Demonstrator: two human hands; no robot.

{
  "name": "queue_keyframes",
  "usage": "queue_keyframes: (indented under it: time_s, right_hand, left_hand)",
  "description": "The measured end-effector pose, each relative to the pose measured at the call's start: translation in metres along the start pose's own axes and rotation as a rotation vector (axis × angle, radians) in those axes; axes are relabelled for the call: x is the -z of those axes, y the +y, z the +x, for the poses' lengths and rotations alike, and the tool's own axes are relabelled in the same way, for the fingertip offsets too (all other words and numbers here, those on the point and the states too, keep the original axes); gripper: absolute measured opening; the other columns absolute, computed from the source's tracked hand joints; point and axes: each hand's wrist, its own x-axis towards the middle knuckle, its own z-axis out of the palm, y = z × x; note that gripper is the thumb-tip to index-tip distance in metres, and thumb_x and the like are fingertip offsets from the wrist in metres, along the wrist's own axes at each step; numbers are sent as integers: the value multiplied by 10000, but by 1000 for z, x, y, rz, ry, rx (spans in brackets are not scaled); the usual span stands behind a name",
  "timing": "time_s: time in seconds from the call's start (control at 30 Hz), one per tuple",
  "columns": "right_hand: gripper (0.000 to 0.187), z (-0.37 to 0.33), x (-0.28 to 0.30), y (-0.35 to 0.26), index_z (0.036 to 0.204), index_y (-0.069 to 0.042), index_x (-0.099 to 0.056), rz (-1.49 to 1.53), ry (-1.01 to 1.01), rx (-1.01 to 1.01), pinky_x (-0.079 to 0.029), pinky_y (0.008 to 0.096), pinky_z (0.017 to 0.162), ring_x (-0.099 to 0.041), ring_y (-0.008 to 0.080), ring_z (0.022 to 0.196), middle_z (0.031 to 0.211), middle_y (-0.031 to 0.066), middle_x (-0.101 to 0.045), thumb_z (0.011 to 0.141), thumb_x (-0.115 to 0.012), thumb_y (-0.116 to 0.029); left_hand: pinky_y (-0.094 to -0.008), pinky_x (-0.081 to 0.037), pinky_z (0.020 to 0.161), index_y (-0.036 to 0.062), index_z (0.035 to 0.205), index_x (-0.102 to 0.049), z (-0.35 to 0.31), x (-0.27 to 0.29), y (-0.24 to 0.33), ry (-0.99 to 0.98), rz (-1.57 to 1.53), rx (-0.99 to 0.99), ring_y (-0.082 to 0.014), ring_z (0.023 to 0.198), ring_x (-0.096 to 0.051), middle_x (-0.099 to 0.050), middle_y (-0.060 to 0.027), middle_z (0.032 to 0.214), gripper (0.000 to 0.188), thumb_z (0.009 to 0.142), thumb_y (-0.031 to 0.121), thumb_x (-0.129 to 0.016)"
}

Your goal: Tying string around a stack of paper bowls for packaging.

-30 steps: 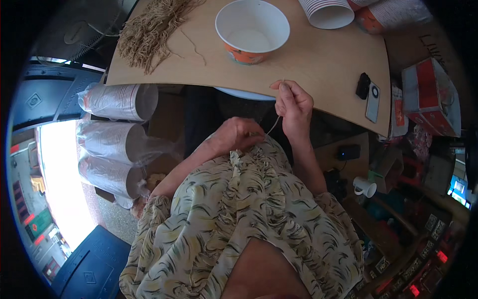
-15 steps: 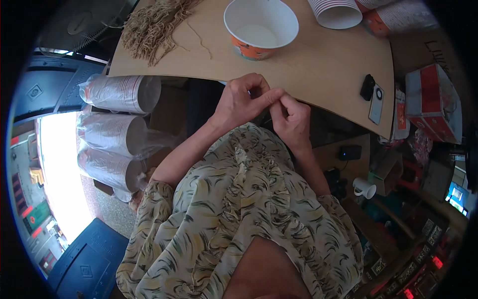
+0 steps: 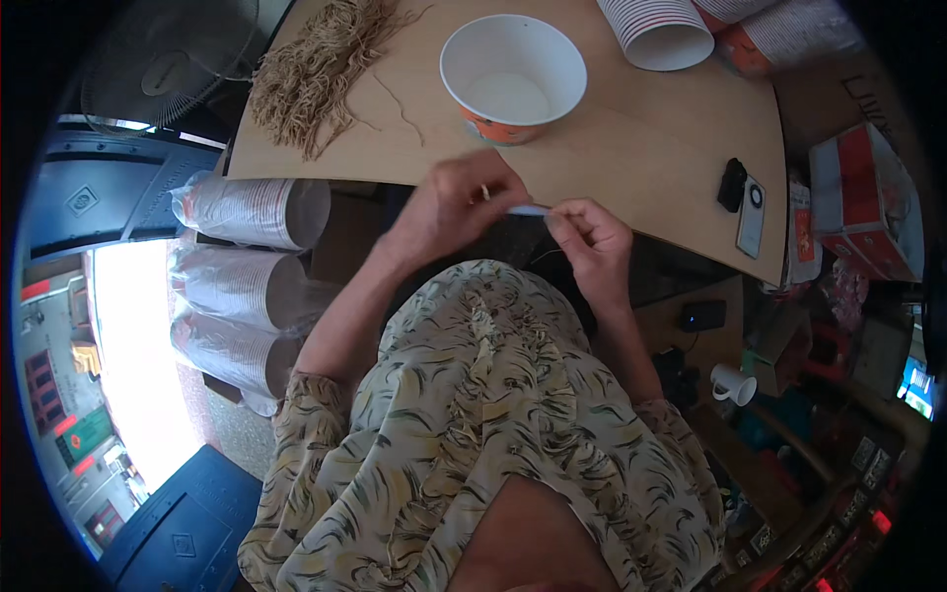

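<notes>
In front of my body, at the table's near edge, a small narrow pale strip spans the gap between my hands. My right hand pinches its right end between thumb and fingers. At the other end, my left hand has its fingers curled and the thumb against the strip; motion blurs it a little. A thin light thread hangs below, close to my right hand. Beyond my hands stands a large white paper bucket with an orange printed outside, its open mouth up. What the strip is made of cannot be made out.
A bundle of tan twine lies on the wooden table at left. Stacked paper buckets lie at far right. A phone rests near the right edge. Plastic-wrapped bucket stacks stand left; a white mug sits low right.
My hands, together before, have drawn apart, and the pale strip now shows between them. My left hand has shifted left and slightly down. The whole view has tilted a little.
</notes>
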Motion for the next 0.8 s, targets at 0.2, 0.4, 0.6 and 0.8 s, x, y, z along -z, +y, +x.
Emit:
queue_keyframes:
  time_s: [0.2, 0.4, 0.6, 0.8]
  right_hand:
    - [65, 17, -4, -7, 965, 32, -641, -14, 210, 250, -384, 170, 582, -477, -4, 649, 746, -56, -585, 947, -670, -23]
    - [104, 46, -26, -12, 982, 20, -632, -270, 334, 586, -531, 259, 648, -654, 103, 695, 790, 73, -679, 927, -697, -38]
    - [133, 72, -37, -15, 963, -19, -625, -450, 380, 792, -542, 323, 606, -694, 242, 677, 780, 121, -668, 877, -726, -14]
    - [129, 80, -43, -16, 955, -35, -615, -499, 350, 770, -528, 336, 564, -688, 239, 653, 776, 110, -667, 885, -723, -34]
  left_hand:
    - [-379, -526, 832, 135, 1020, -688, 52, 46, -27, 230, 849, -387, -223, 1133, -594, -658, -2, 1186, 233, 799, 167, -754]
    - [-389, -564, 706, 22, 970, -693, 59, 41, -11, 136, 394, -129, -285, 819, -718, -737, -112, 887, 119, 891, 111, -702]
    - [-276, -565, 692, -36, 1066, -693, 52, 35, 10, 178, 155, 87, -121, 791, -712, -746, -98, 837, 186, 935, 96, -679]
    - [-269, -577, 733, -54, 1052, -696, 50, 31, 10, 223, 162, 51, -126, 827, -723, -753, -104, 857, 196, 932, 99, -683]
